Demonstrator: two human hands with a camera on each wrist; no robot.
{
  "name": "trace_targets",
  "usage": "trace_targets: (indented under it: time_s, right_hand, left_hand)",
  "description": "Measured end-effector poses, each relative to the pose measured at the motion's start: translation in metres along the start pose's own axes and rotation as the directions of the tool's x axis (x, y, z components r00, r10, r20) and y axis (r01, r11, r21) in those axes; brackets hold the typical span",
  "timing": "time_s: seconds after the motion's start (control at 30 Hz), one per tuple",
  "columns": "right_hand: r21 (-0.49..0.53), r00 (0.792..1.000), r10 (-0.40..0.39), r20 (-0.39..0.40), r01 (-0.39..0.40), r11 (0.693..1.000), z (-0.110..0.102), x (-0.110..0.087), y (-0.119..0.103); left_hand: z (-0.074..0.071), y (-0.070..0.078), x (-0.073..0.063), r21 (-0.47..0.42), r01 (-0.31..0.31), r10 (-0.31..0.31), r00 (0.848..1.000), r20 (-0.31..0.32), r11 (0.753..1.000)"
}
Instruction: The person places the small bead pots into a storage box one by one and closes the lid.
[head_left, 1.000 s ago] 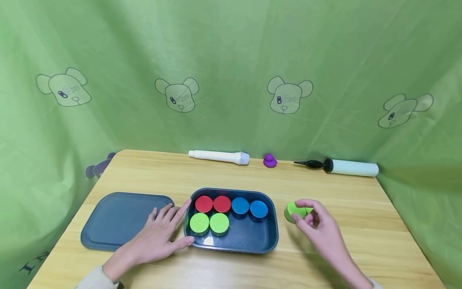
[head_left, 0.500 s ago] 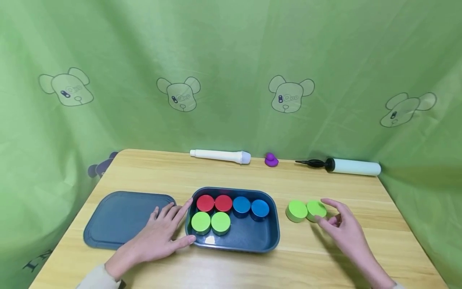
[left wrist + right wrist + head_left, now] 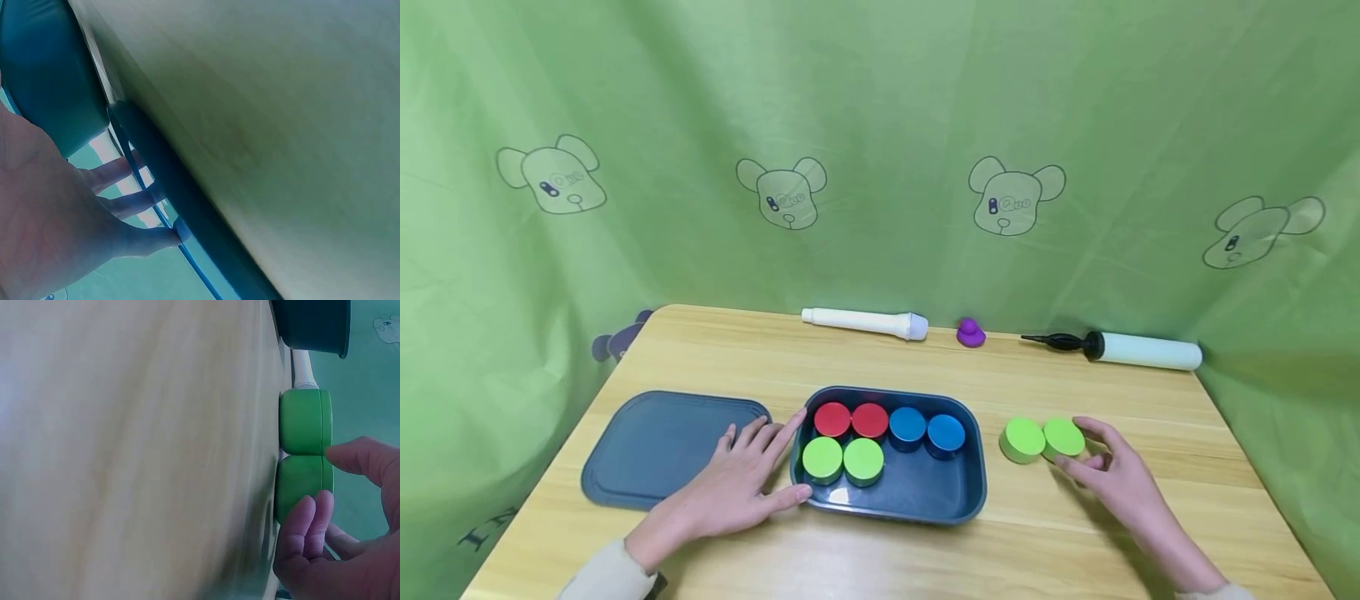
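Note:
My right hand (image 3: pixel 1120 479) pinches the right one of two round green containers (image 3: pixel 1063 438), thumb on the near side and a finger on the far side. Its neighbour, another green container (image 3: pixel 1022 440), stands against it on the left. In the right wrist view a lid seam shows on each green container (image 3: pixel 301 422). My left hand (image 3: pixel 730 492) lies with spread fingers, forefinger and thumb at the left rim of a dark blue box (image 3: pixel 925 492). Its other fingers rest over the edge of a flat dark lid (image 3: pixel 655 446). Inside the box are two red, two blue and two green containers.
Along the back of the wooden table (image 3: pixel 887 558) lie a white stick-shaped thing (image 3: pixel 861 322), a purple toy duck (image 3: pixel 971 333) and a white hand pump (image 3: pixel 1150 351) with a black nozzle. A green curtain (image 3: pixel 895 100) hangs behind the table.
My right hand has moved rightward from the left green container to the right one and closed its fingers on it. The left hand stays at the box; the whole view has shifted slightly.

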State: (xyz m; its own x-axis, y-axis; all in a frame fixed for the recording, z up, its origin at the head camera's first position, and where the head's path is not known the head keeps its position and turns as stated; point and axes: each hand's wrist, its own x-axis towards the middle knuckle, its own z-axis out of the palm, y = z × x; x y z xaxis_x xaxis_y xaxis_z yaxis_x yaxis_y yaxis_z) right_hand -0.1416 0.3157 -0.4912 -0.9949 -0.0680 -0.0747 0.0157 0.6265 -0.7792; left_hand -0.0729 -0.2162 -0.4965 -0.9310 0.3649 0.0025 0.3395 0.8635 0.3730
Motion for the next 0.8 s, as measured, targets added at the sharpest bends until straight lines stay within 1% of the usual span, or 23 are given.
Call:
trace_targets:
  time_s: [0.23,0.47,0.63,0.8]
  right_hand:
    - [-0.028,0.999,0.034,0.028,-0.034,0.999,-0.0004,0.0074,0.0040]
    - [-0.043,0.998,0.058,0.010,-0.057,0.997,-0.0020,0.0083,0.0036]
    - [-0.030,0.997,0.071,-0.038,-0.072,0.997,-0.0038,0.0066,0.0021]
    - [-0.011,0.993,0.041,-0.111,-0.043,0.999,-0.0031,0.0019,-0.0017]
  left_hand:
    - [-0.0004,0.0010,0.0005,-0.007,0.002,-0.002,1.000,0.003,1.000]
    - [0.0009,0.0009,-0.0003,-0.007,0.001,-0.001,1.000,-0.006,1.000]
    - [0.0015,0.0011,-0.0009,-0.007,-0.005,0.005,1.000,-0.019,1.000]
    - [0.0017,0.0007,-0.0009,-0.002,-0.009,0.009,1.000,-0.029,1.000]
